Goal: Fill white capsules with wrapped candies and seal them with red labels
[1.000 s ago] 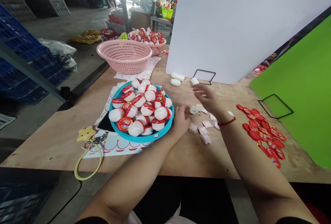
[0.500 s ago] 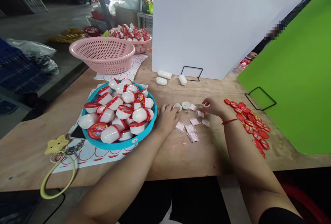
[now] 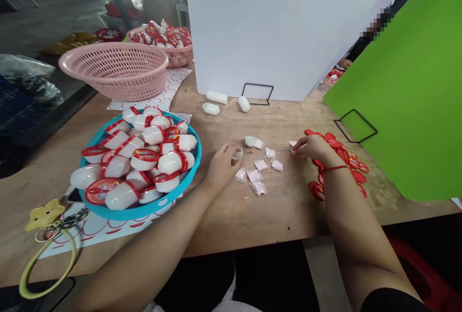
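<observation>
My left hand [image 3: 224,165] is curled around a small white plastic cup [image 3: 237,154], its open mouth facing up. A second white cup [image 3: 250,141] lies just beyond it, against one of several small clear packets with pale pink contents [image 3: 260,165]. Farther right, my right hand [image 3: 313,148] has its fingertips pinched on another such packet [image 3: 292,145]. Red round lids [image 3: 352,162] lie scattered under and beside that hand and wrist. To the left, a blue basin [image 3: 197,158] holds many white capsules with red lids [image 3: 153,135].
Three white capsule cups [image 3: 217,97] lie by a white panel [image 3: 252,28] on a black wire stand. A green panel [image 3: 415,91] rises on the right. At left are a pink basket [image 3: 119,74], a filled pink basket [image 3: 176,56] and a yellow star keyring [image 3: 45,215].
My left hand has closed around one cup and shifted it slightly away from the other. My right hand has moved right toward the red lids, with a packet at its fingertips. The view has turned slightly.
</observation>
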Demonstrator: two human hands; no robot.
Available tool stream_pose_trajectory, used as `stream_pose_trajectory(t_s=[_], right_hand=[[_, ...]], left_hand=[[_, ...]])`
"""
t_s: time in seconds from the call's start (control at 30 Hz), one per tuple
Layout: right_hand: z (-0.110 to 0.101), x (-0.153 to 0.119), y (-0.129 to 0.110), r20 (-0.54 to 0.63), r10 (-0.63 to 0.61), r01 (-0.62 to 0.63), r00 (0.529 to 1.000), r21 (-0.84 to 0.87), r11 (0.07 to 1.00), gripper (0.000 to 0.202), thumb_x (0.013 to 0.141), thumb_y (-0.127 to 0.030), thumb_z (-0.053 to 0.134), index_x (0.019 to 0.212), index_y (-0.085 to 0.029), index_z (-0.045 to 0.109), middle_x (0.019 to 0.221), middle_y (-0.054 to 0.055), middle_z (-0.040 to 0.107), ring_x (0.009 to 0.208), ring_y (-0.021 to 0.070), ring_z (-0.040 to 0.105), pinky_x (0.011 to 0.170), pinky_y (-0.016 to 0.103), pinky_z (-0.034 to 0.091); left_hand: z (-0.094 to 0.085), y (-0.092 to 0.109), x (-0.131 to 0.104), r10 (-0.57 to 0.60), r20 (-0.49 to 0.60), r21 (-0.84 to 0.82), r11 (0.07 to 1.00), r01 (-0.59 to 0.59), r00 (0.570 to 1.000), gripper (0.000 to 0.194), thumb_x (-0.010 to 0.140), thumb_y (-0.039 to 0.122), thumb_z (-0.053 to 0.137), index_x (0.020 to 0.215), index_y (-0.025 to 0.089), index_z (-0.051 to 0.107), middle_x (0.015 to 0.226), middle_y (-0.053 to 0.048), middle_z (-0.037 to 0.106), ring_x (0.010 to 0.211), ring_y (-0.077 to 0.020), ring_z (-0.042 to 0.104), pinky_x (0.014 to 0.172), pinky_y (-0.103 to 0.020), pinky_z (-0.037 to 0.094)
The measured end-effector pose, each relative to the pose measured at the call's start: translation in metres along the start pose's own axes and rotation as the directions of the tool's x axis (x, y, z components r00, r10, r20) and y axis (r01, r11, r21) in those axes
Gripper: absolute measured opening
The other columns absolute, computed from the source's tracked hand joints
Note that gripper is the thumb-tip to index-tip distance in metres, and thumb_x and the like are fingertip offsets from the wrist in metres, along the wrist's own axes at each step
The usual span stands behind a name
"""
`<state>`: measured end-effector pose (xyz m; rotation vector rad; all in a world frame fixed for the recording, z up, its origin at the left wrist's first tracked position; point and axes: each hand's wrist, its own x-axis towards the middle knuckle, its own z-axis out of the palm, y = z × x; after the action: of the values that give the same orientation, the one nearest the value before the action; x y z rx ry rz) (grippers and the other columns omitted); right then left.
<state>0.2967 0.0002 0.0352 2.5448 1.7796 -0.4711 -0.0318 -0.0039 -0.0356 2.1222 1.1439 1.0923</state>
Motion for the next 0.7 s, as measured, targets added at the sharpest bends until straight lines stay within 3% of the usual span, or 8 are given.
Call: stream_pose_trajectory(t_s=[0.1,0.23,0.4,0.47,0.57,0.7], right_hand=[[0.007,0.001,0.007,0.051,-0.051,0.049,0.997,0.028,0.998,0.009,0.069,-0.015,0.074,0.073,-0.021,0.078,0.072,0.002,0.075,0.071,0.0187,0.068,0.058,0.024,0.047],[0.014,0.002,0.008,0.093,-0.124,0.118,0.988,0.075,0.990,0.008,0.070,-0.021,0.076,0.078,-0.022,0.077,0.077,0.001,0.076,0.072,0.0180,0.068,0.063,0.025,0.050],[0.014,0.009,0.018,-0.025,-0.318,0.319,0.948,0.092,0.943,0.009,0.070,-0.028,0.077,0.076,-0.021,0.077,0.096,0.007,0.074,0.090,0.0223,0.067,0.078,0.030,0.054],[0.014,0.012,0.021,-0.008,-0.369,0.369,0.929,0.037,0.929,0.009,0.070,-0.030,0.077,0.072,-0.022,0.076,0.096,0.007,0.073,0.094,0.0231,0.066,0.081,0.030,0.053],[0.014,0.015,0.021,0.054,-0.347,0.346,0.936,0.021,0.938,0.009,0.072,-0.031,0.075,0.072,-0.021,0.076,0.089,0.005,0.072,0.087,0.0212,0.065,0.075,0.028,0.051],[0.013,0.011,0.016,0.049,-0.274,0.274,0.961,0.004,0.962,0.010,0.072,-0.029,0.075,0.077,-0.021,0.076,0.082,0.004,0.073,0.077,0.0189,0.064,0.068,0.026,0.048]], left_hand=[[-0.002,0.007,-0.002,0.005,0.013,-0.002,1.000,-0.005,1.000,0.039,0.079,0.008,0.065,0.114,0.023,0.059,0.114,-0.004,0.069,0.108,-0.0228,0.063,0.099,-0.037,0.049],[-0.003,0.012,-0.003,0.016,0.042,-0.007,1.000,-0.015,0.999,0.043,0.079,0.009,0.066,0.118,0.025,0.059,0.123,-0.004,0.069,0.116,-0.0248,0.062,0.104,-0.040,0.046],[-0.002,0.010,-0.003,0.002,0.039,-0.073,0.997,0.001,0.999,0.039,0.082,0.012,0.065,0.119,0.025,0.061,0.125,-0.004,0.068,0.119,-0.0229,0.062,0.104,-0.037,0.048],[-0.002,0.009,-0.003,0.013,0.039,-0.085,0.996,-0.009,0.999,0.037,0.083,0.011,0.064,0.118,0.024,0.061,0.124,-0.004,0.068,0.118,-0.0224,0.062,0.104,-0.036,0.048],[-0.001,0.009,-0.003,0.017,0.047,-0.098,0.995,-0.013,0.999,0.037,0.083,0.010,0.064,0.117,0.024,0.062,0.122,-0.004,0.068,0.117,-0.0221,0.062,0.102,-0.036,0.049],[-0.002,0.009,-0.003,0.025,0.047,-0.119,0.993,-0.020,0.999,0.036,0.082,0.009,0.064,0.116,0.023,0.063,0.121,-0.005,0.067,0.115,-0.0212,0.063,0.101,-0.035,0.049]])
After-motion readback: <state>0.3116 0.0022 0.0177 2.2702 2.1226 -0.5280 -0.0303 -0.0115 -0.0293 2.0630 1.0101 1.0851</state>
